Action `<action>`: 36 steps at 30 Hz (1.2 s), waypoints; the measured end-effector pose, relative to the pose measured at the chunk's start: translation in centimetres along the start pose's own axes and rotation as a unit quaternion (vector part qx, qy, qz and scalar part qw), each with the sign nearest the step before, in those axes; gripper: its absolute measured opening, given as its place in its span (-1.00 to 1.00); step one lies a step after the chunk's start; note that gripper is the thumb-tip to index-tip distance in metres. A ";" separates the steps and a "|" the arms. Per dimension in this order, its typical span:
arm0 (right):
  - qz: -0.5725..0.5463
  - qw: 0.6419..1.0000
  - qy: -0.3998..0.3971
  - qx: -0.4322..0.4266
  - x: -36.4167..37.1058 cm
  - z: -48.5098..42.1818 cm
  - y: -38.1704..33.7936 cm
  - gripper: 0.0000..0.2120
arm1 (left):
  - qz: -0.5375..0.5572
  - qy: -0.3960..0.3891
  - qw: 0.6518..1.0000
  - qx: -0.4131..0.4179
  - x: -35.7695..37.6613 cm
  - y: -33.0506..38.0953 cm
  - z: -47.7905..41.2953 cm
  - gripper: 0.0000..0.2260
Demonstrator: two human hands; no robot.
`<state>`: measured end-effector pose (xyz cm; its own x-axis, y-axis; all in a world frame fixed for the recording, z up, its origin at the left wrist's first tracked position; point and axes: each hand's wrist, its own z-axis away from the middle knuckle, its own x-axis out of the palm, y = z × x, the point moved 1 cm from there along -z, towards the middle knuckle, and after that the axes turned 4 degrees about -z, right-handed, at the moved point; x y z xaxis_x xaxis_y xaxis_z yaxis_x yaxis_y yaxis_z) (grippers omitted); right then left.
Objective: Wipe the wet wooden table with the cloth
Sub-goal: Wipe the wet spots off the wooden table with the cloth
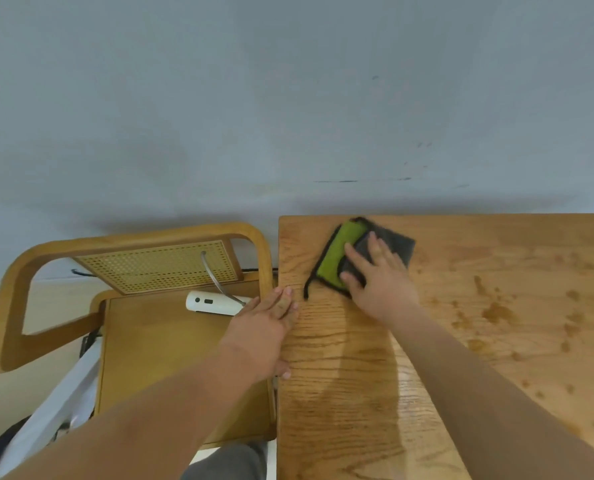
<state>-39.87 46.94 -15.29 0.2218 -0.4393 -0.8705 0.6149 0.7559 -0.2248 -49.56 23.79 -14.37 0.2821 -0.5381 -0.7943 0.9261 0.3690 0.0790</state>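
Both your hands are at the table [496,258]. Your right hand [382,282] lies flat on the cloth [344,251], fingers spread and straight, pressing it down without curling round it. That green and grey cloth sits near the far left corner of the top. Your left hand [264,327] rests against the left edge, fingers straight, holding nothing. Wet spots [496,311] dot the wood to the right. A chair [129,244] beside the table carries a white device [212,303].
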 end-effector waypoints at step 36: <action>0.004 0.998 0.007 -0.058 2.7 0.0 -8.7 -0.46 | 0.040 -0.020 0.999 -0.011 0.3 0.1 -0.1 0.07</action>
<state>-44.65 39.19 -15.66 0.2157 -0.4264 -0.8784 0.5214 0.8109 -0.2656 -49.41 23.68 -14.67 0.3660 -0.5361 -0.7607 0.8942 0.4292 0.1277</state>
